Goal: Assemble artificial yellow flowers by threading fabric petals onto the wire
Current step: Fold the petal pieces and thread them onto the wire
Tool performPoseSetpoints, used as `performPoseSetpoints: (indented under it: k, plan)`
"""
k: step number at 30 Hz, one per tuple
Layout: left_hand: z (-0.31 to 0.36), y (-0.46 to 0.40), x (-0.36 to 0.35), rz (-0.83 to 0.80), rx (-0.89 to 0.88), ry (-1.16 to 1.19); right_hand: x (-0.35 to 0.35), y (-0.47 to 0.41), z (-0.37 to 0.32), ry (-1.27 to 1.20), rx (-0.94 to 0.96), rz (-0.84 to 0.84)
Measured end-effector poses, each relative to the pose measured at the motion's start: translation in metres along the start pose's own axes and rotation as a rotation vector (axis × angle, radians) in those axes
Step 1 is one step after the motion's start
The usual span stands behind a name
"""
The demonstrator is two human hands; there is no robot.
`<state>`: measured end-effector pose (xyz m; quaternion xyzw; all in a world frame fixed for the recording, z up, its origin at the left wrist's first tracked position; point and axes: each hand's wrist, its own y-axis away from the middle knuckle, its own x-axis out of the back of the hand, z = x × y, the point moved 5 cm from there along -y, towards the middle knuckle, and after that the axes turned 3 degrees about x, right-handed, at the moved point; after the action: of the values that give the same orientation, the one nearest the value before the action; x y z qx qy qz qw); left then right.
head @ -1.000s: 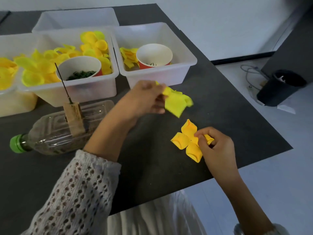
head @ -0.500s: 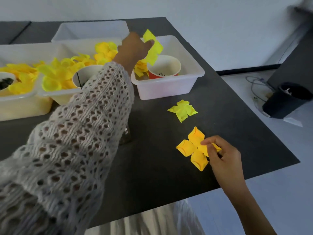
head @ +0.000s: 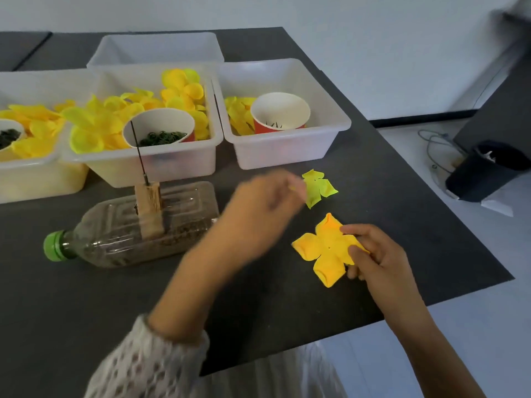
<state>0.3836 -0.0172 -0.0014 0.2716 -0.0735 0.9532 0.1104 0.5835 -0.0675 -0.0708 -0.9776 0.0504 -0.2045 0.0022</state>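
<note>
I am logging: left hand [head: 264, 208], back from the bin [head: 287, 150], blurred, grip untellable, nearing the pale petal [head: 317, 188]; right hand [head: 373, 254] pinching the orange-yellow petal [head: 324, 251], threading pending.

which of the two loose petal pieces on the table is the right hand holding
The larger orange-yellow petal piece nearest the table edge, pinched by the right hand. The smaller lime-yellow piece lies farther back, by the blurred left hand.

Bottle [head: 138, 228] with upright wire [head: 139, 156] blocks left – bins [head: 284, 150] wall off back – bare mat [head: 388, 202] right.
</note>
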Motion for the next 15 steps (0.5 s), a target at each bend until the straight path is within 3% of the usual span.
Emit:
performPoseSetpoints:
  k: [2, 4, 8, 15]
  plan:
    - [-0.009, 0.022, -0.036, -0.169, -0.020, -0.051, -0.011, 0.001, -0.004, -0.125, -0.085, -0.034]
    - [-0.024, 0.031, -0.060, -0.200, 0.015, -0.138, -0.025, 0.004, -0.006, -0.228, -0.207, -0.091]
    - [-0.046, 0.031, -0.067, -0.016, 0.047, -0.155, -0.032, 0.001, -0.010, -0.251, -0.384, -0.197]
    - [-0.051, 0.040, -0.075, 0.124, 0.008, -0.132, -0.029, -0.012, -0.021, 0.001, -0.536, -0.457]
